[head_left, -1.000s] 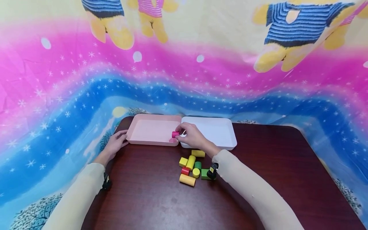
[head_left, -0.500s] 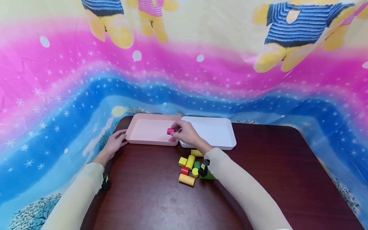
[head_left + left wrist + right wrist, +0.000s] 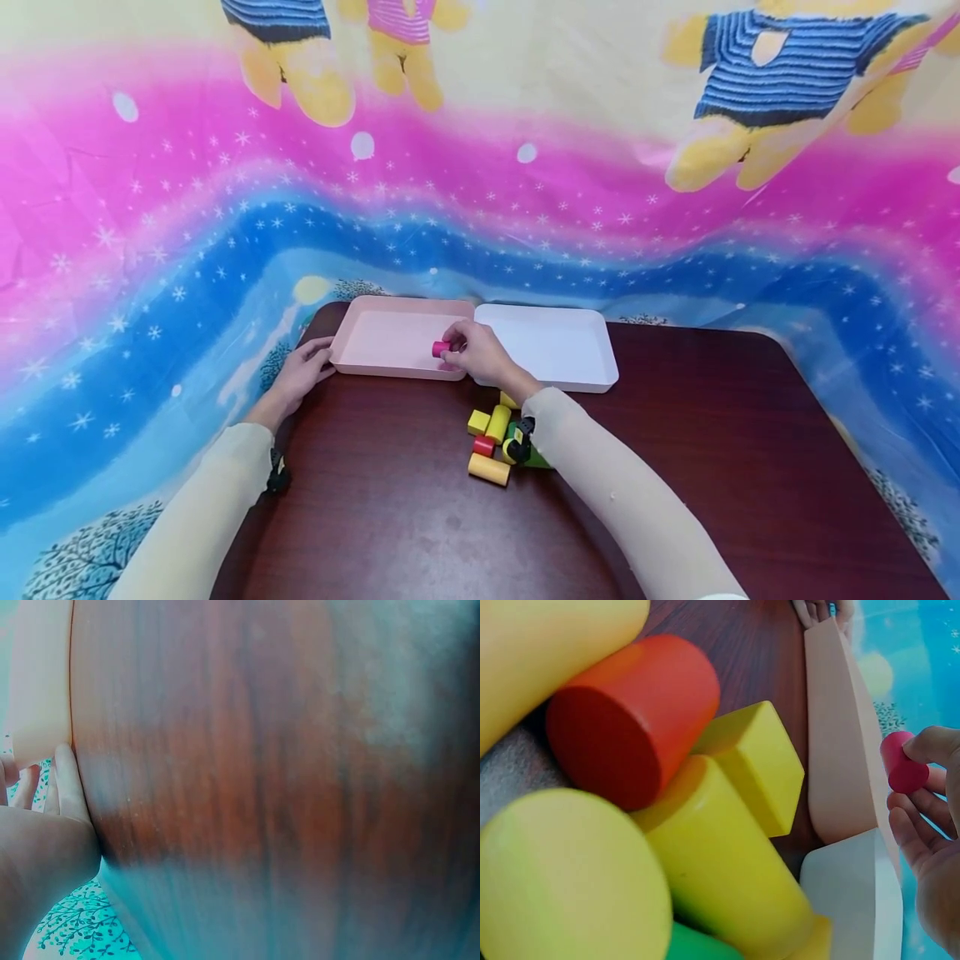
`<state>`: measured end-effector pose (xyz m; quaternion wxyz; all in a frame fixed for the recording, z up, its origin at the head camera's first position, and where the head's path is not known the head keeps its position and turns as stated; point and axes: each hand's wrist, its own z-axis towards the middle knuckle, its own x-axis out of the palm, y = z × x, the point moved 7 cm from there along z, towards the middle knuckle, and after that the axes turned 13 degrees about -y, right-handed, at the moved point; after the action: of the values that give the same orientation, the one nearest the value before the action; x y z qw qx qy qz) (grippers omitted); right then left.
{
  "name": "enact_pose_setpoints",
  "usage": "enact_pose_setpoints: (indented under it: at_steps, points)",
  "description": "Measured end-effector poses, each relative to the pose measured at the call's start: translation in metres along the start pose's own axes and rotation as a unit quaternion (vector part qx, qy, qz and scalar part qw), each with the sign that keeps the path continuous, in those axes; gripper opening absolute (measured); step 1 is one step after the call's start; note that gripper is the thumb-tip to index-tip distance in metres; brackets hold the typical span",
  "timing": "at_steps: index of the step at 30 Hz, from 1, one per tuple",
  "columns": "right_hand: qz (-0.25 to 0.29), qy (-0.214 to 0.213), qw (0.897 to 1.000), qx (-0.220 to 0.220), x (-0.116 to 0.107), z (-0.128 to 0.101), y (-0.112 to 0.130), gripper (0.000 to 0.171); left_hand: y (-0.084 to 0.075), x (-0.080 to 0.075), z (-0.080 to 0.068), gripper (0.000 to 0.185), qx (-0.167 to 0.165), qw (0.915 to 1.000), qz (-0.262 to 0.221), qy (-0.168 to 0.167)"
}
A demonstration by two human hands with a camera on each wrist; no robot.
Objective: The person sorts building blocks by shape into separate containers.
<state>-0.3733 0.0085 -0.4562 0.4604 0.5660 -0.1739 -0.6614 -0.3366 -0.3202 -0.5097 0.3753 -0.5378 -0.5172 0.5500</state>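
Over the right end of the shallow pink plastic tray (image 3: 390, 340), the right hand (image 3: 480, 354) pinches a small pink wooden cylinder (image 3: 440, 348) between curled fingertips, while the left hand (image 3: 300, 372) touches the tray's left edge with relaxed fingers.

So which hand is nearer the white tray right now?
Right. The right hand pinches the pink cylinder over the pink tray, beside the white tray; the left hand touches the pink tray's far end.

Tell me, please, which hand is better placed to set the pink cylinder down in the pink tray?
The right hand: it pinches the pink cylinder over the pink tray, while the left hand only rests against the tray's outer edge.
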Motion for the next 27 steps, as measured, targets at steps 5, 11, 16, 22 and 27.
enact_pose_setpoints:
  at_steps: [5, 11, 16, 22, 27]
  points:
    - [-0.014, 0.005, 1.0, -0.006, 0.004, -0.002, -0.003, 0.023, -0.013, 0.003, -0.008, 0.054, -0.008, 0.9999, -0.011, 0.006]
    - [-0.032, 0.014, 0.999, -0.011, 0.008, -0.004, -0.004, 0.026, -0.014, 0.003, -0.01, 0.053, -0.007, 0.9999, -0.011, 0.002]
    - [-0.039, 0.022, 0.999, -0.019, 0.008, -0.004, -0.005, 0.029, -0.013, 0.004, -0.01, 0.054, -0.009, 0.9999, -0.006, 0.004]
    - [-0.029, 0.022, 0.999, -0.024, 0.001, -0.004, -0.004, 0.031, -0.001, 0.003, -0.002, 0.054, -0.007, 0.9999, -0.008, 0.0]
    - [-0.03, 0.026, 0.999, -0.03, -0.004, -0.003, -0.003, 0.032, 0.011, 0.001, 0.008, 0.054, 0.006, 0.9999, 0.007, -0.008]
